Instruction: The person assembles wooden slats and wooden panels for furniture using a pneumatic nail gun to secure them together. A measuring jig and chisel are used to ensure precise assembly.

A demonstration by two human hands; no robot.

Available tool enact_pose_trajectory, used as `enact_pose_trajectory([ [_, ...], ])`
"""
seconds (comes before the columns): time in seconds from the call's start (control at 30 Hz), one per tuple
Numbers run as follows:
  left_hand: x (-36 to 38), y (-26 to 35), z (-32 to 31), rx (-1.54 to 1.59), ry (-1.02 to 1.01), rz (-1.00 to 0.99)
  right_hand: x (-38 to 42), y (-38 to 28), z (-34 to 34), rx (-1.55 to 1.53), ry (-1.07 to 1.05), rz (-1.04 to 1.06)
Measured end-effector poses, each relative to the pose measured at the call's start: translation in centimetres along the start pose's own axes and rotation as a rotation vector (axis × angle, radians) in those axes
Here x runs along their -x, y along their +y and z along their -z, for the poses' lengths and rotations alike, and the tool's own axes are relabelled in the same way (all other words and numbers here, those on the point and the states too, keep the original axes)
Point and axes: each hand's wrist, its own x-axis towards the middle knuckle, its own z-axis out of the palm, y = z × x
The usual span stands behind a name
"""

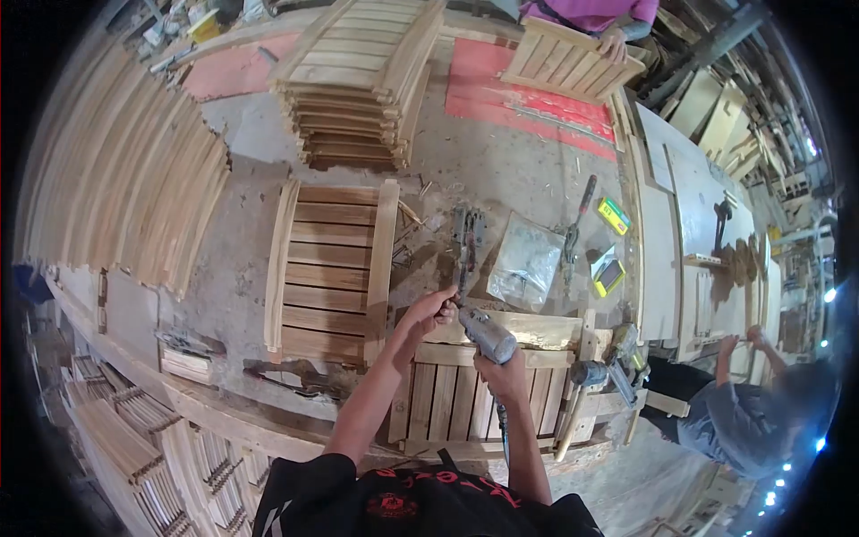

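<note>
My right hand [504,376] is wrapped round the handle of a grey air nail gun [488,335], which hangs over a slatted wooden panel [456,403] close to my body. A hose [503,428] runs down from under that hand. My left hand [435,311] has its fingers closed at the front end of the nail gun; what they pinch is too small to make out. Just beyond them lies a dark metal clamp [467,228]. To the left, another slatted panel [327,259] lies flat on the bench.
Stacked slatted panels [358,54] and a pile of long strips [125,170] stand at the back and left. A plastic bag [526,264], yellow boxes [614,216] and a second nail gun [608,362] lie to the right. Two other people work nearby, one holding a panel [573,58].
</note>
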Motion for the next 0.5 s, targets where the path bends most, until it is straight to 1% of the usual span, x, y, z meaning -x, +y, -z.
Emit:
enact_pose_trajectory([
  [0.03, -0.5, 0.3, 0.3, 0.047, -0.020, 0.003, -0.8, -0.4, -0.5, -0.045, -0.006, 0.034],
  [0.1, -1.5, 1.1, 0.4, 0.144, -0.059, 0.004, -2.3, -1.5, -1.3, 0.017, 0.033, 0.001],
  [0.13, -1.9, 1.4, 0.3, 0.188, -0.044, -0.005, -2.9, -2.0, -1.7, 0.050, 0.053, -0.016],
  [0.2, -3.2, 2.2, 0.0, 0.280, -0.015, -0.022, -4.4, -3.0, -2.2, 0.093, 0.061, 0.021],
  [0.27, -5.1, 2.6, 0.5, 0.341, -0.024, -0.028, -5.7, -3.6, -2.8, 0.141, 0.080, 0.068],
  [0.3, -5.5, 3.2, 0.4, 0.359, -0.036, -0.043, -6.1, -4.6, -3.2, 0.159, 0.095, 0.048],
  [0.33, -5.9, 3.5, 0.3, 0.375, -0.047, -0.054, -7.1, -4.6, -3.4, 0.186, 0.105, 0.094],
  [0.37, -6.9, 3.4, 0.2, 0.369, -0.092, -0.124, -8.2, -4.2, -3.5, 0.210, 0.115, 0.138],
  [0.43, -8.6, 3.7, -0.5, 0.442, -0.121, -0.159, -10.4, -3.7, -3.7, 0.274, 0.163, 0.251],
  [0.5, -9.3, 4.4, -0.8, 0.491, -0.177, -0.190, -11.6, -4.9, -3.6, 0.378, 0.123, 0.214],
])
